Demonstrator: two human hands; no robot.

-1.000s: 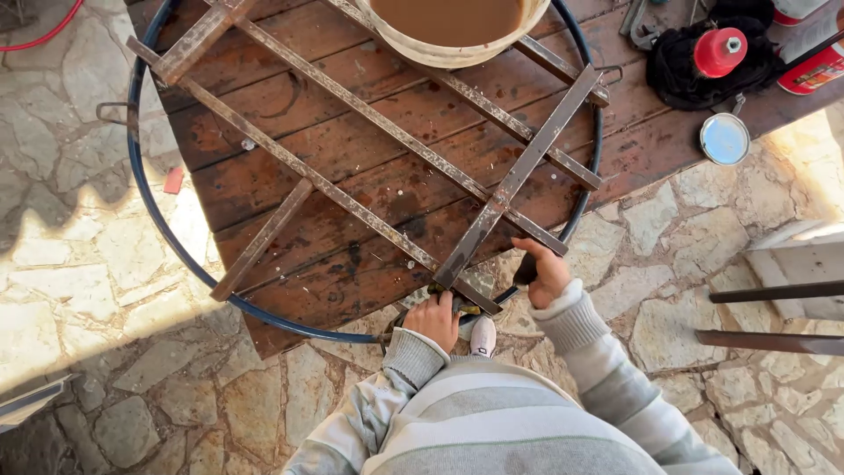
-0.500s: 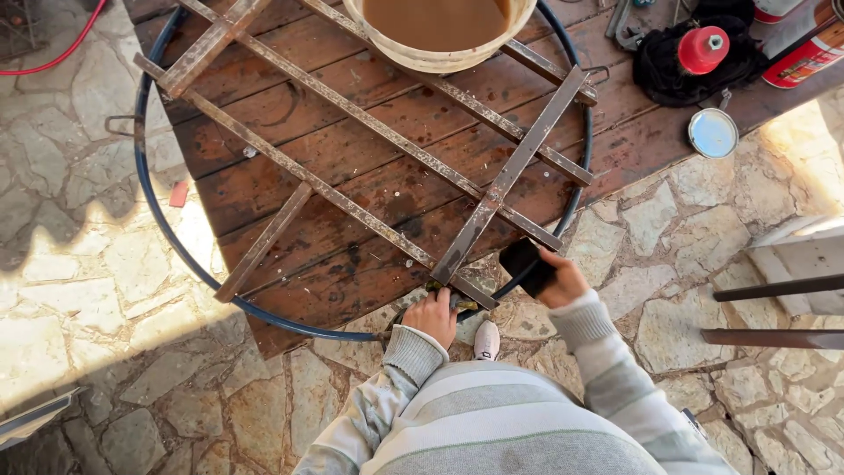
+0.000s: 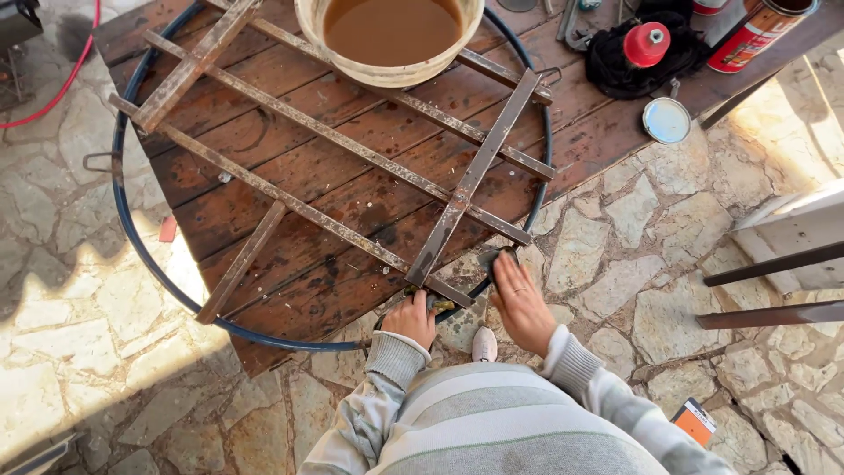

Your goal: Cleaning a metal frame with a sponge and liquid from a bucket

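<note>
A round metal frame lies on a dark wooden table (image 3: 352, 176): a blue hoop (image 3: 132, 237) with rusty flat bars (image 3: 466, 189) welded across it. My left hand (image 3: 411, 317) grips the near end of a bar where it meets the hoop, and a small greenish thing shows under the fingers. My right hand (image 3: 520, 303) presses a small dark pad (image 3: 492, 261) against the hoop's near edge, just right of the bar.
A cream bucket of brown liquid (image 3: 391, 35) stands on the frame at the back. A black tool with a red knob (image 3: 642, 48), a round tin lid (image 3: 666, 120) and a spray can (image 3: 747, 35) lie back right. Stone paving (image 3: 615, 255) lies below, metal bars (image 3: 774, 264) to the right.
My right hand has slid along the hoop's near edge with the dark pad, first up to the right, then back down beside the bar. The left hand kept its grip.
</note>
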